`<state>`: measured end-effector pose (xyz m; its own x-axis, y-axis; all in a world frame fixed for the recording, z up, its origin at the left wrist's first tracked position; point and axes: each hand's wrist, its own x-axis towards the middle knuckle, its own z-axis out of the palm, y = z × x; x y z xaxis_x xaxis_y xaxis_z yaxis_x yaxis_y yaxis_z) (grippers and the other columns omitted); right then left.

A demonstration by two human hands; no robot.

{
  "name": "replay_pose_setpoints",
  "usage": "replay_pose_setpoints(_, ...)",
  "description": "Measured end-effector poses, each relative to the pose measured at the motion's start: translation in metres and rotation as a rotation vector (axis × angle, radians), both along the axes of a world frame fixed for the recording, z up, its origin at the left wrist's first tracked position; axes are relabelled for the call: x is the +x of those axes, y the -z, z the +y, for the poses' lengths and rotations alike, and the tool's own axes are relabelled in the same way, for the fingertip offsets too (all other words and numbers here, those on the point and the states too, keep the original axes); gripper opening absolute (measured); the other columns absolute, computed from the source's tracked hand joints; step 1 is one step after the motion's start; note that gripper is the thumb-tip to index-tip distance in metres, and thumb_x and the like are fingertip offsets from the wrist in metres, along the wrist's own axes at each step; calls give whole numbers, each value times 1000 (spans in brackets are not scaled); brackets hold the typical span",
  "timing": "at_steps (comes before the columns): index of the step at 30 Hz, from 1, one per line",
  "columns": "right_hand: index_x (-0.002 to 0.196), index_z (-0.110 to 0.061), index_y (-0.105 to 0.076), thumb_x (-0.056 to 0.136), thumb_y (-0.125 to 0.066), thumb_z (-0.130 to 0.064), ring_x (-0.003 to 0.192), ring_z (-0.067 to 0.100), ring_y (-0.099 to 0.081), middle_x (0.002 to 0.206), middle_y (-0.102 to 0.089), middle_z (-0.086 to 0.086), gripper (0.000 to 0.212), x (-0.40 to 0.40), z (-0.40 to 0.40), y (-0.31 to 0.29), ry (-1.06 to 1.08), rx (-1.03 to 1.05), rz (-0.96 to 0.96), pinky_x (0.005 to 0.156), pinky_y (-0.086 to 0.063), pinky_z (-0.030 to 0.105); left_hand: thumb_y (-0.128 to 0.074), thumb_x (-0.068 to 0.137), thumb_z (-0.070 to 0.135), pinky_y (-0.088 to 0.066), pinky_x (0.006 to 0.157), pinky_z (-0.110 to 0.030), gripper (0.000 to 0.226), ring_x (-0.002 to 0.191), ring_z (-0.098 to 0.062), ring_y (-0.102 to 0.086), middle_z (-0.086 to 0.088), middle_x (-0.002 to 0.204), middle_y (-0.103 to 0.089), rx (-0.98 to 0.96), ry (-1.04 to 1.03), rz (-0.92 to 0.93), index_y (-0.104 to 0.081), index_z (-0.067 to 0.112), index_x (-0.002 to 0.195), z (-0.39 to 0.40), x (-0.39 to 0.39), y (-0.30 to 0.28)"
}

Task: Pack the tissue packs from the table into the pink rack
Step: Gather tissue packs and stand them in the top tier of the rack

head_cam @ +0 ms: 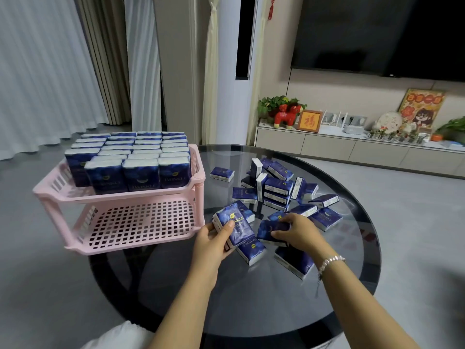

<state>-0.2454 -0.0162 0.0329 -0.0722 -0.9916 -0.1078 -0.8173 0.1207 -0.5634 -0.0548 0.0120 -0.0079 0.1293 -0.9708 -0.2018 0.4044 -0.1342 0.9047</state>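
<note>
Evidently gathering a handful, the left hand clamps a stack of tissue packs beside the pink rack. The right hand pinches 1 more pack from the glass table; the rack's bottom tier waits bare.

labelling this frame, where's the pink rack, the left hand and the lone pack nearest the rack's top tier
pink rack [118, 195]: head view, front rim of the top tier
left hand [214, 239]: head view, back of the hand
lone pack [222, 173]: head view, its top face
</note>
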Motion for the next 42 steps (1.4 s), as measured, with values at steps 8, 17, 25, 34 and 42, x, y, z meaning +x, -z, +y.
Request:
replay_pose_setpoints(8, 104, -17, -55, 85, -67, -25, 63, 14, -59, 94, -64, 4, 24, 9, 7, 7, 204, -160, -564, 61, -51, 29, -67, 86, 18, -58, 80, -39, 33, 98, -23, -68, -12, 110, -70, 16, 15, -23, -59, 7, 116, 0, 0, 1)
replay_pose_setpoints(17, 108, -12, -67, 90, -59, -16, 77, 14, -69, 95, -73, 6, 20, 47, 30, 14, 24, -110, -1045, 62, -51, 18, -66, 86, 16, -58, 76, -35, 32, 96, -23, -68, -14, 109, -70, -1, 69, -8, -59, 4, 114, 7, -5, -5)
replay_pose_setpoints(25, 96, -13, -72, 90, -60, -22, 90, 24, -69, 93, -74, 10, 16, 64, 40, 12, -3, -126, -1079, 87, -53, 39, -66, 83, 22, -58, 78, -37, 31, 88, -22, -70, -11, 100, -71, -12, 66, 31, -56, 6, 107, 10, -3, -11)
replay_pose_setpoints(34, 104, -18, -71, 91, -57, -18, 91, 15, -69, 95, -74, 1, 19, 70, 49, -5, -129, -101, -1014, 77, -52, 22, -82, 55, 47, -55, 87, -40, 73, 94, -20, -71, -6, 103, -73, -33, 90, -156, -59, 11, 115, 18, 15, -28)
replay_pose_setpoints(42, 116, -23, -61, 91, -55, -19, 95, 6, -68, 105, -72, -5, 26, 100, 53, -50, -411, -32, -1083, 72, -51, 13, -83, 59, 46, -53, 92, -45, 66, 101, -20, -68, -4, 111, -70, -156, 66, -279, -62, 19, 116, 46, 67, -75)
